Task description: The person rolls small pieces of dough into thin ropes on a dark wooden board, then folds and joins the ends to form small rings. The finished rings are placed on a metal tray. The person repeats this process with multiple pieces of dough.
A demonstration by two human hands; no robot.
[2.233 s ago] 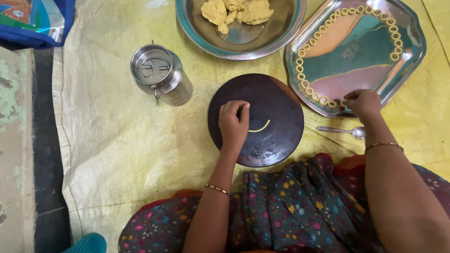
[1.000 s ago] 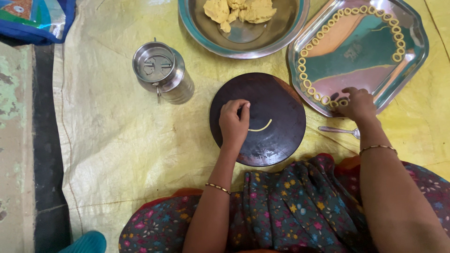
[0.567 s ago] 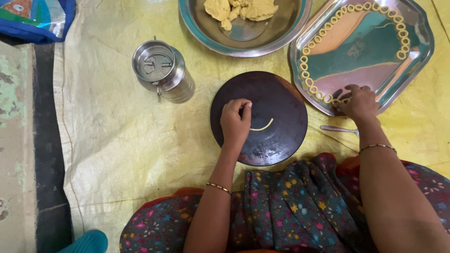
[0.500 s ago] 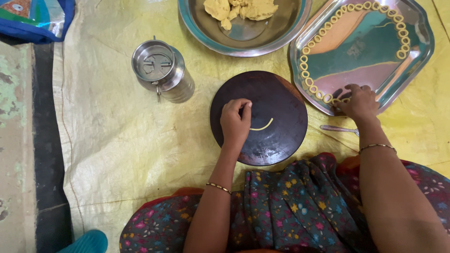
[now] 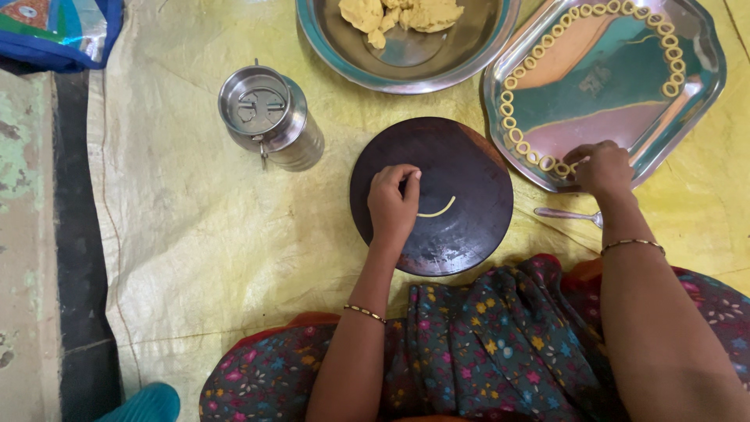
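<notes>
A round dark wooden board [image 5: 461, 156] lies on a yellow sheet in front of my lap. My left hand [image 5: 392, 205] rests on it with fingers curled, pinching one end of a thin curved strip of yellow dough [image 5: 437, 209]. My right hand [image 5: 603, 168] reaches to the near edge of a shiny steel tray [image 5: 625, 101], fingertips on a small dough ring [image 5: 564, 169] in the row along the rim. Several dough rings [image 5: 512, 117] line the tray's left and top edges.
A steel bowl [image 5: 406, 66] with lumps of yellow dough [image 5: 406, 13] stands at the top. A lidded steel canister [image 5: 269, 117] sits left of the board. A spoon [image 5: 566, 213] lies by my right wrist. A blue bag [image 5: 55, 31] is at top left.
My right hand has moved up from the tray's near corner onto its rim, by the row of rings. My left hand stays on the board with the dough strip.
</notes>
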